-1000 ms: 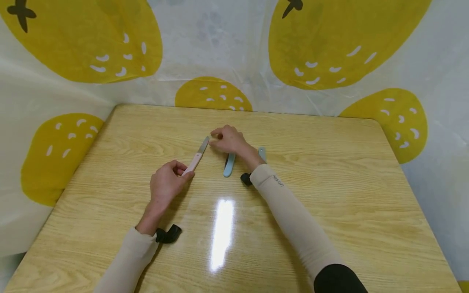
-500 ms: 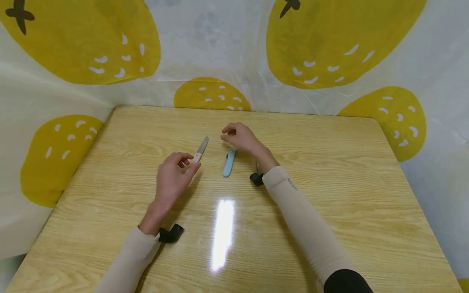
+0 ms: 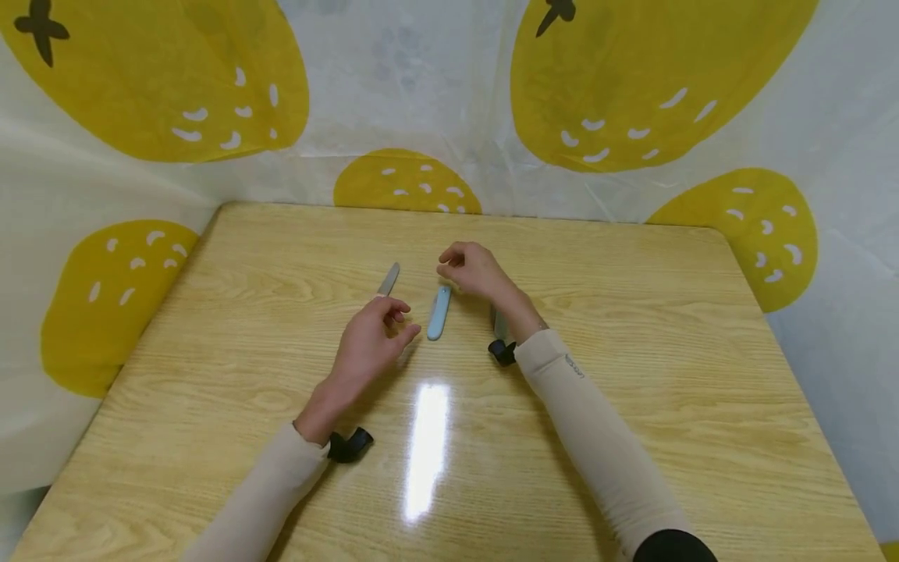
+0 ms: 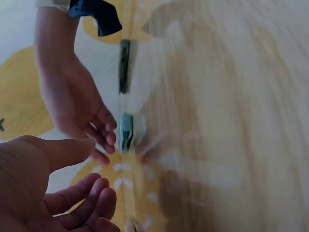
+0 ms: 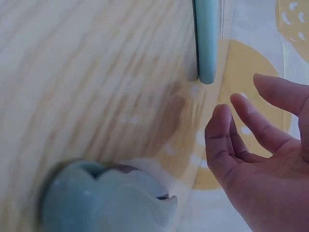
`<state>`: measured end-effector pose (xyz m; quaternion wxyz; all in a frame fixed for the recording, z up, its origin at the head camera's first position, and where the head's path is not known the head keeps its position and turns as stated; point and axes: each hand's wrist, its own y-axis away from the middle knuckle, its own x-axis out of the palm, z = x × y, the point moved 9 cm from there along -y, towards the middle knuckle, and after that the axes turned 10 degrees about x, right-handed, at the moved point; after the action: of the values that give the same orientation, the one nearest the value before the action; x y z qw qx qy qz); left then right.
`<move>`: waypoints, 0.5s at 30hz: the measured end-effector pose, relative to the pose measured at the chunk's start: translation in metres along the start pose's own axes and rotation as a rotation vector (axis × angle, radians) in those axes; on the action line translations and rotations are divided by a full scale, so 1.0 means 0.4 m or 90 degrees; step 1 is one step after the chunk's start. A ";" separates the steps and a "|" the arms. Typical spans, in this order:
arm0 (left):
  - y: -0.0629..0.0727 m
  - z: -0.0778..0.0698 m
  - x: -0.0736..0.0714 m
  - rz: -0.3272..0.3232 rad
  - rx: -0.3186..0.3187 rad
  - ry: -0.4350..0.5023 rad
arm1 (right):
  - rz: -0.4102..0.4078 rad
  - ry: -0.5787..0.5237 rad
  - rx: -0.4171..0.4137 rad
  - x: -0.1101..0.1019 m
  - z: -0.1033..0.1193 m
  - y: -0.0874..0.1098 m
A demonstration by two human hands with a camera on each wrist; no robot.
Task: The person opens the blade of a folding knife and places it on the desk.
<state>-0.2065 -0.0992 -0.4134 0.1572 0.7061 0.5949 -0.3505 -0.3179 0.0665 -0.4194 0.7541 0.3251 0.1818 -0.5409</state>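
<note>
A knife with its grey blade (image 3: 389,279) out lies on the table; my left hand (image 3: 375,336) covers most of its pink handle in the head view. That hand hovers with loosely bent fingers and holds nothing. To its right lies a folded light blue pocketknife (image 3: 438,312), seen edge-on as a pocketknife (image 4: 126,131) in the left wrist view. My right hand (image 3: 477,269) hangs just beyond the blue knife's far end, fingers loosely bent around nothing. A grey-green folded knife (image 3: 499,324) lies partly hidden under the right wrist.
The wood-grain table (image 3: 667,351) bears a bright light reflection (image 3: 426,449). A white curtain (image 3: 421,78) printed with yellow fruit stands along the back and sides. Black camera mounts (image 3: 351,445) stick out from both wrists.
My left hand has let go of the pink-handled knife and moved right toward the blue one. The right hand has drawn back to the right from the blade tip.
</note>
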 end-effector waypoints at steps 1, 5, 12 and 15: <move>-0.001 0.000 0.008 0.008 -0.007 0.005 | -0.002 -0.003 0.000 0.000 -0.001 0.000; -0.003 0.004 0.034 0.033 -0.034 0.021 | -0.011 -0.016 0.004 0.000 -0.006 0.005; -0.011 0.015 0.060 0.065 -0.059 -0.004 | -0.018 -0.026 0.018 -0.001 -0.013 0.010; -0.012 0.016 0.064 0.070 -0.066 -0.016 | -0.015 -0.032 0.020 0.003 -0.014 0.013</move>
<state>-0.2120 -0.0836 -0.4344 0.2202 0.7239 0.5707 -0.3189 -0.3123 0.0706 -0.4225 0.7468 0.3214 0.1582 -0.5604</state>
